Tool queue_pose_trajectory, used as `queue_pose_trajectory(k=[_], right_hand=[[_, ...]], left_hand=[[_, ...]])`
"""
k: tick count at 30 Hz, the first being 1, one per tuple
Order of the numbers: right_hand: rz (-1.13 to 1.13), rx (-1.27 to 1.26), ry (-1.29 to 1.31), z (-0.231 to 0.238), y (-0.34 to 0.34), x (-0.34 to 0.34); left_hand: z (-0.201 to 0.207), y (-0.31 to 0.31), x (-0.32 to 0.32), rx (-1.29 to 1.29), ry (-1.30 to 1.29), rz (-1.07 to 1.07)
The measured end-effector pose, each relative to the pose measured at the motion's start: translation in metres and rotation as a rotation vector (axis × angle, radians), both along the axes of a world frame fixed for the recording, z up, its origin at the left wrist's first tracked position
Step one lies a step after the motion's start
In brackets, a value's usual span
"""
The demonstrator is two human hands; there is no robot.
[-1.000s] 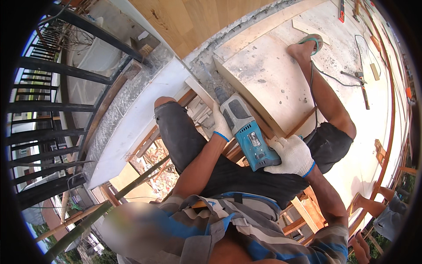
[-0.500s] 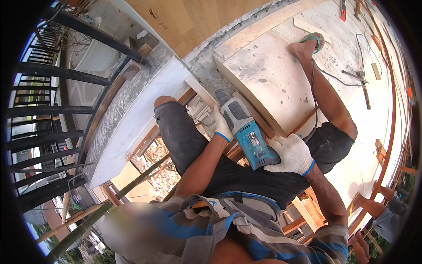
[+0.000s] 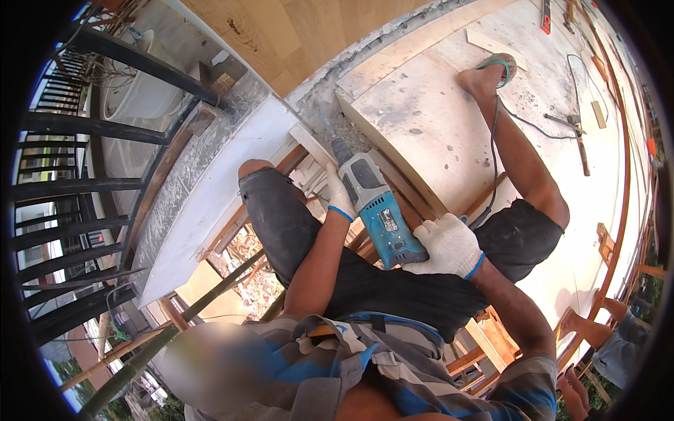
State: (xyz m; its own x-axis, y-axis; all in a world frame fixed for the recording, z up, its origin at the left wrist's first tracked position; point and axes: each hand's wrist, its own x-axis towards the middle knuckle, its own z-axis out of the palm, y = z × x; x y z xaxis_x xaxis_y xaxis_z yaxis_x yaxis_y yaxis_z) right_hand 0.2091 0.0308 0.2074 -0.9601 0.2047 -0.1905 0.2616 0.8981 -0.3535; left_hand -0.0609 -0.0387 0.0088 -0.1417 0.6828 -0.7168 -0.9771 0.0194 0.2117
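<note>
A blue and grey rotary hammer drill (image 3: pixel 382 214) lies across my lap area, its nose toward the rough broken concrete edge (image 3: pixel 319 105). My right hand (image 3: pixel 449 247), in a white knit glove with a blue cuff, is wrapped round its rear handle. On the front left side, my left hand (image 3: pixel 339 191), gloved alike, grips the drill near its grey head; most of those fingers are hidden behind the tool. The bit reaches into the gap between the wood floor and the pale boards, where grey rubble lies. A black cord (image 3: pixel 494 168) runs from the handle past my right leg.
Pale dusty plywood (image 3: pixel 421 119) spreads to the right, with a hammer (image 3: pixel 580 144) and a spirit level (image 3: pixel 546 17) on it. Black railings (image 3: pixel 84 186) stand at left. Below me, gaps between timbers show debris (image 3: pixel 254 277). Another person's legs (image 3: pixel 593 328) show at lower right.
The drill and both hands have shifted slightly left, with the rear end swinging left too. Both hands keep their hold.
</note>
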Motion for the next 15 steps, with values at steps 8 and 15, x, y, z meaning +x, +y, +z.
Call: queue_pose_trajectory(k=[8,15], right_hand=[[-0.041,0.021,0.013,-0.003,0.001,0.001],[-0.061,-0.013,0.054,0.000,-0.004,0.008]], left_hand=[[0.000,0.004,-0.001,0.035,0.018,0.009],[0.004,-0.001,-0.003,-0.029,0.066,0.022]])
